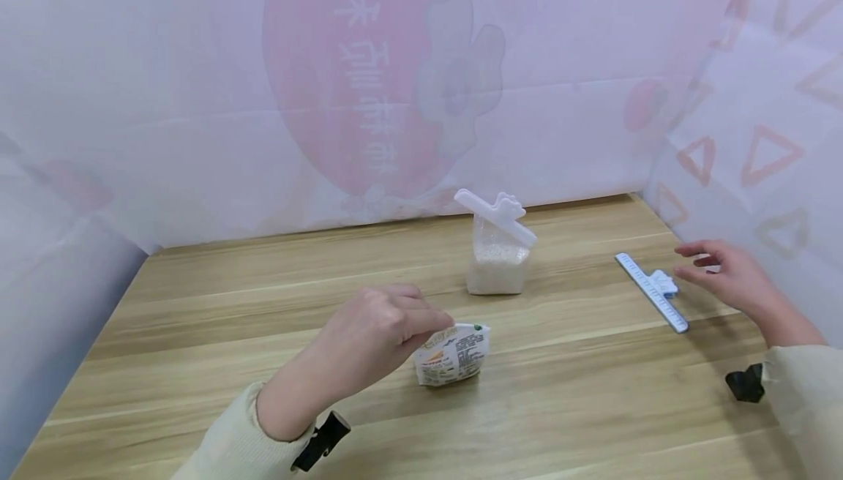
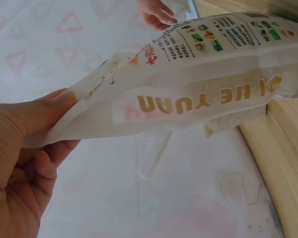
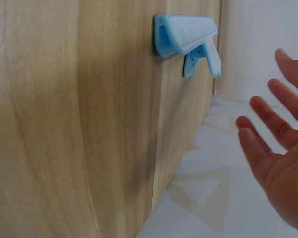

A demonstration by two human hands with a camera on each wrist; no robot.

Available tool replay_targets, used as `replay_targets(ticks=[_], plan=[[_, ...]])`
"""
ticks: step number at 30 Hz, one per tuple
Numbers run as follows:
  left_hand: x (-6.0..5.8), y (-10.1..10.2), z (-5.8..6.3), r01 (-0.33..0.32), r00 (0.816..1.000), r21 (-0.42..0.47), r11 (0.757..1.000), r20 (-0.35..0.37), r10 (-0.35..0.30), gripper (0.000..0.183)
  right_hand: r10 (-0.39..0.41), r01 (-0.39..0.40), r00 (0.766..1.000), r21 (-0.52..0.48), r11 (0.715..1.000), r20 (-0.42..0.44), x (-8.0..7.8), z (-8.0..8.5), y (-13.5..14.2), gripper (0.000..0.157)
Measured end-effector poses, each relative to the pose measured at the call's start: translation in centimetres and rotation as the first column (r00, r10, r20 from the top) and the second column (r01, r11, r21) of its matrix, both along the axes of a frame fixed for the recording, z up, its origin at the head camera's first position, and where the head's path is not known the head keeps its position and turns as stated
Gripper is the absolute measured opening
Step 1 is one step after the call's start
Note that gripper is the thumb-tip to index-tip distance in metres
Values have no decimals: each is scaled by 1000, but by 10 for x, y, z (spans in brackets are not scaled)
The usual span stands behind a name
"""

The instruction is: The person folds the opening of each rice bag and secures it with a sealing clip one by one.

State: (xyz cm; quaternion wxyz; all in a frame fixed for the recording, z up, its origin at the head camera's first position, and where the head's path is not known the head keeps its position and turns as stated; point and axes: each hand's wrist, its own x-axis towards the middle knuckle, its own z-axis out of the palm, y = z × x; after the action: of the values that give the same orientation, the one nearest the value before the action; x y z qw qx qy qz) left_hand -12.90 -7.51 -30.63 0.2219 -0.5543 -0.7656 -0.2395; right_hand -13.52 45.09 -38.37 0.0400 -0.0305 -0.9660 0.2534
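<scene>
My left hand pinches the top corner of a white printed food bag between thumb and fingers. Gold letters and small pictures show on the bag in the left wrist view, where the thumb presses its folded edge. On the right, my right hand hovers over the table with fingers spread and nothing in them. Just left of its fingertips lies a light blue bag clip with ruler markings. The right wrist view shows this clip on the table, apart from the hand.
A clear bag of white grains stands behind the printed bag, its top held by a white bag clip. The wooden table is bordered by printed cloth walls at the back and sides.
</scene>
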Motion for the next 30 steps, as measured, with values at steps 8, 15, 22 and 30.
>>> replay_targets(ticks=[8, 15, 22, 30], plan=[[0, -1, -1, 12, 1000, 19, 1000, 16, -12, 25, 51, -60, 992, 75, 995, 118, -8, -8, 3, 48], [0, -1, 0, 7, 1000, 18, 1000, 17, -7, 26, 84, -96, 991, 118, 988, 102, -11, -11, 2, 41], [0, 0, 1, 5, 1000, 23, 1000, 23, -6, 26, 77, -91, 988, 105, 990, 133, -13, -13, 0, 41], [-1, 0, 1, 10, 1000, 27, 1000, 26, -11, 24, 38, -54, 984, 84, 995, 176, -19, -13, -4, 38]])
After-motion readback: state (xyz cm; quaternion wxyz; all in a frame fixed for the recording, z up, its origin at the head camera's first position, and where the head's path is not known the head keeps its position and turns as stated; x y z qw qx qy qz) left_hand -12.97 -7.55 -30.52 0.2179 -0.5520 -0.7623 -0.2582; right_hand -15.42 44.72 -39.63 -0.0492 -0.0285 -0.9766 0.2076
